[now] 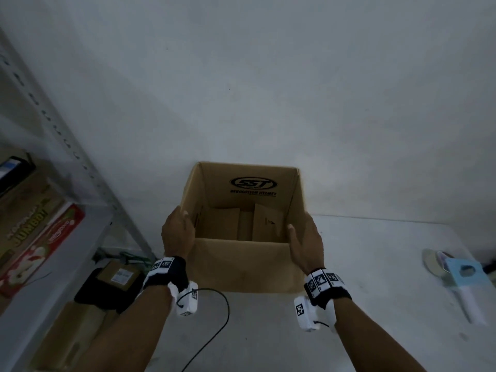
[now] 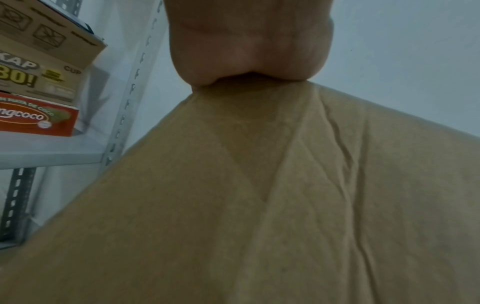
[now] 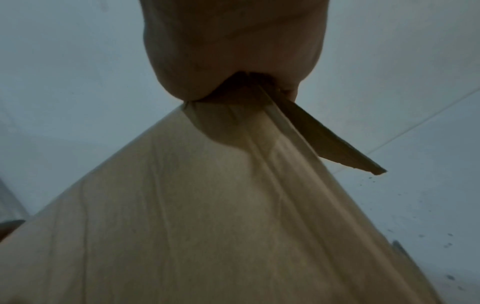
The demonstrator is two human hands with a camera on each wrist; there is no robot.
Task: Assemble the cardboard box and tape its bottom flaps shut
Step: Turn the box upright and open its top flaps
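Box (image 1: 243, 264) upright on tabletop (image 1: 375, 331), mouth up; left hand (image 1: 178, 232) and right hand (image 1: 304, 241) clasping its near corners. Bottom flaps folded in, tape unseen. Lifted now, could sag open.

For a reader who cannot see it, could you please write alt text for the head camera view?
An open cardboard box stands on a white table, gripped at its top side edges by the left hand and right hand. Its bottom flaps look folded in. A tape dispenser lies to the right; a metal shelf with cartons stands left.
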